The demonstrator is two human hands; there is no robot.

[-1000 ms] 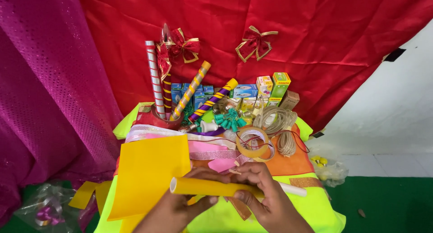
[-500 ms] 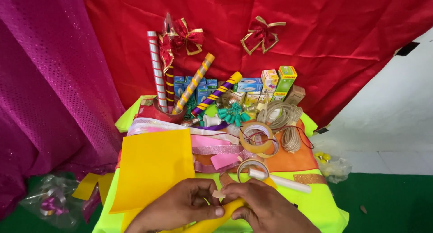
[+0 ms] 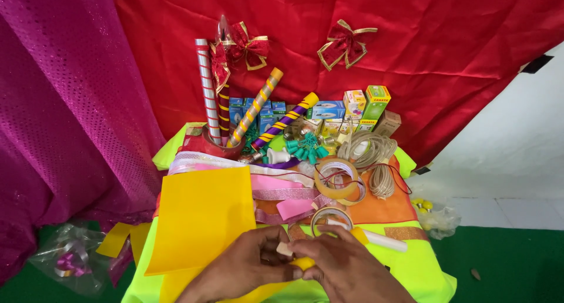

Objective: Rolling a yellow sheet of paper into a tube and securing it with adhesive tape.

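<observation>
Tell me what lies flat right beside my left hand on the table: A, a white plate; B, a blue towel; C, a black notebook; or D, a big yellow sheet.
D: a big yellow sheet lies flat on the table just above and beside the left hand, while both hands pinch a small rolled yellow piece with the right hand.

There is just one view, from a camera on the person's head. It looks forward and down over a small table [image 3: 411,268], quite close. The red cloth [image 3: 352,21] hangs behind, and the hands seem partly cut off at the bottom edge.
</observation>
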